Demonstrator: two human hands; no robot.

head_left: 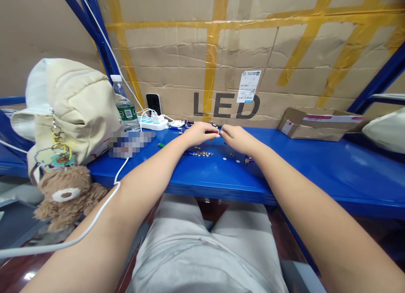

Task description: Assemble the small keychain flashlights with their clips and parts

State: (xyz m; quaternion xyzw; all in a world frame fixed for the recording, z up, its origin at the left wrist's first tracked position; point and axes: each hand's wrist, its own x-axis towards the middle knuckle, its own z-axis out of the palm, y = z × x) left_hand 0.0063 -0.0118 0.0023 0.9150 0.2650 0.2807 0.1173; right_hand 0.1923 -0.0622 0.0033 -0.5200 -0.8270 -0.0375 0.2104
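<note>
My left hand point(200, 134) and my right hand point(236, 139) meet above the blue shelf, their fingertips close together. Both are closed at a small red piece point(214, 133) with a dark end, too small and covered to name. Just in front of my left hand lie several small round metal pieces point(204, 154) that look like button cells, beside a blue pen-like stick point(189, 153). A green-tipped stick point(161, 145) rests farther left. Under my right hand are small white discs point(224, 158) and little metal parts point(247, 161). More slim sticks behind my hands are partly hidden.
On the left stand a cream bag point(79, 103) with a teddy bear charm point(68, 196), a water bottle point(125, 107) and a white power strip point(153, 123). A white cable crosses my left forearm. An open cardboard box point(319, 126) sits right; a large carton point(177, 65) backs the shelf point(303, 166).
</note>
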